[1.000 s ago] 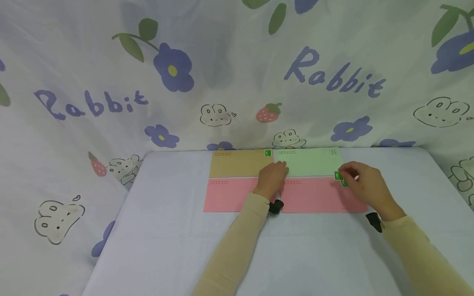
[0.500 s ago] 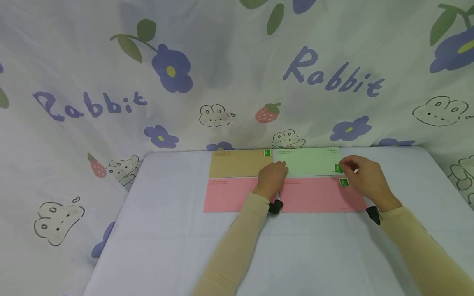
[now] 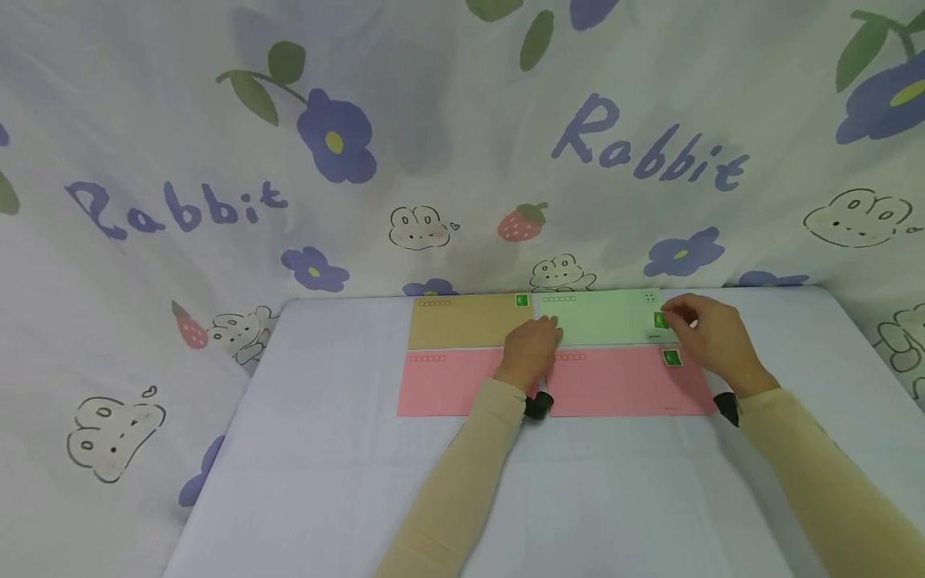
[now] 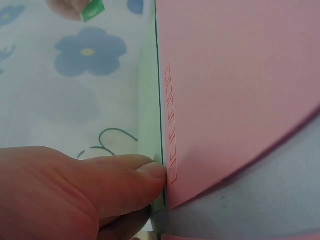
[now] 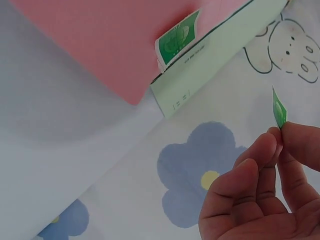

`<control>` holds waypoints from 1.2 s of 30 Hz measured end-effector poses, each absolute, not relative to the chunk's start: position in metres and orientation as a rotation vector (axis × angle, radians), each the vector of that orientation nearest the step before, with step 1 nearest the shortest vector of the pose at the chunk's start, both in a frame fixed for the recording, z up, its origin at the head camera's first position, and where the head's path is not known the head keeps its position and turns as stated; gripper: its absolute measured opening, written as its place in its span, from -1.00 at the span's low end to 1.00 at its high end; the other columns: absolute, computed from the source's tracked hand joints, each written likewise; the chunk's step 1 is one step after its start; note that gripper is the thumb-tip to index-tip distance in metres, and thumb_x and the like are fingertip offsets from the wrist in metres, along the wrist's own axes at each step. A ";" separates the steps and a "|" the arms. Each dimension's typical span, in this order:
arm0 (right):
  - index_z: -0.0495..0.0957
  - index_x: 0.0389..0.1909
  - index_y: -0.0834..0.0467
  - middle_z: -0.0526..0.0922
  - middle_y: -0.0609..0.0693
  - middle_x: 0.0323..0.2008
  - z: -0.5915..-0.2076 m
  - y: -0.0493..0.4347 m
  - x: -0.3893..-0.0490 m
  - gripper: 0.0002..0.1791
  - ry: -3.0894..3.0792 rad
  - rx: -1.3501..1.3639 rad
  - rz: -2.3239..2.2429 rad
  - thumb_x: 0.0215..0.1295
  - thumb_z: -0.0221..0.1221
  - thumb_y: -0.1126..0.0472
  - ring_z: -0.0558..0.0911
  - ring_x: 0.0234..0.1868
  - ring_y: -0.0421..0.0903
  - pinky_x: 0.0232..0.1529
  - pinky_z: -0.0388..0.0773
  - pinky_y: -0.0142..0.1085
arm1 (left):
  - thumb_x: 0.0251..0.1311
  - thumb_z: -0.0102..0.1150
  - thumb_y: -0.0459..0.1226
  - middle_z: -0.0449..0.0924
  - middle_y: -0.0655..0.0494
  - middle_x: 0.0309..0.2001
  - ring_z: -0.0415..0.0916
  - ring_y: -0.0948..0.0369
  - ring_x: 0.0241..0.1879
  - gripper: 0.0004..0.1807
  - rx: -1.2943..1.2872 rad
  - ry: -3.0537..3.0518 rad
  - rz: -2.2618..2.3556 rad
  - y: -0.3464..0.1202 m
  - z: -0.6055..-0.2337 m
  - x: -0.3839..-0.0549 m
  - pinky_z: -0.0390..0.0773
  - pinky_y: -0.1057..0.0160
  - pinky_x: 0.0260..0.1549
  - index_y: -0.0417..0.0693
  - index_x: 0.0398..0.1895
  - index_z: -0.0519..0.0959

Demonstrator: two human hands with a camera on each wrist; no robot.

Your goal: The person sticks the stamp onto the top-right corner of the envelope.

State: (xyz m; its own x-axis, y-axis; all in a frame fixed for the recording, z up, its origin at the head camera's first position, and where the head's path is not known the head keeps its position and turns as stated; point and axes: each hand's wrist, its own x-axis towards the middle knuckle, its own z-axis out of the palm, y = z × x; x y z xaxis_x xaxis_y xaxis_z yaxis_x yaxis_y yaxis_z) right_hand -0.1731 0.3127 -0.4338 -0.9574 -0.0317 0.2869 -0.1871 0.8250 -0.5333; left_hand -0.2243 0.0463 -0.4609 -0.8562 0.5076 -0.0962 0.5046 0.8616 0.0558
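My right hand [image 3: 711, 337] pinches a small green stamp [image 3: 661, 319] between thumb and fingertips, just over the right end of the light green envelope [image 3: 600, 317]. In the right wrist view the same stamp [image 5: 279, 107] stands edge-on, apart from the paper. My left hand [image 3: 531, 349] rests at the left end of the green envelope, its fingers on the lower left corner; the left wrist view shows the thumb [image 4: 150, 170] by that envelope's edge. Below lies a pink envelope [image 3: 621, 385] bearing a green stamp [image 3: 672, 358] at its upper right.
A tan envelope [image 3: 462, 321] with a stamp [image 3: 522, 300] in its upper right corner lies at the back left. Below it is another pink envelope [image 3: 448, 385], partly hidden by the left arm. A patterned curtain [image 3: 462, 144] rises behind the white table [image 3: 325, 457].
My right hand has moved up and away from the pink envelope to the green one, carrying the stamp, so the pink envelope's stamp shows fully. My left hand has stayed put.
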 end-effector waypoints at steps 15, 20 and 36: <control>0.64 -0.09 0.31 0.67 0.16 -0.35 -0.435 0.320 -0.193 -0.79 -2.784 0.140 0.834 0.43 0.15 0.27 0.51 -0.39 0.03 -0.44 0.40 -0.21 | 0.36 0.20 -0.35 0.45 0.19 0.37 0.50 0.14 0.26 -0.56 0.795 2.930 0.040 0.046 -0.461 -0.224 0.55 0.19 0.17 0.14 0.27 0.60; 0.64 -0.07 0.31 0.69 0.19 -0.32 -0.436 0.321 -0.200 -0.78 -2.795 0.126 0.827 0.44 0.14 0.26 0.56 -0.33 0.07 -0.37 0.44 -0.15 | 0.36 0.21 -0.35 0.46 0.18 0.37 0.51 0.13 0.25 -0.56 0.808 2.935 0.031 0.046 -0.462 -0.224 0.55 0.19 0.16 0.14 0.27 0.60; 0.63 -0.07 0.36 0.68 0.28 -0.24 -0.439 0.325 -0.219 -0.76 -2.872 0.137 0.816 0.45 0.09 0.27 0.59 -0.24 0.17 -0.22 0.50 0.02 | 0.37 0.19 -0.36 0.47 0.18 0.36 0.51 0.14 0.25 -0.57 0.799 2.947 0.057 0.046 -0.462 -0.225 0.57 0.20 0.14 0.15 0.26 0.61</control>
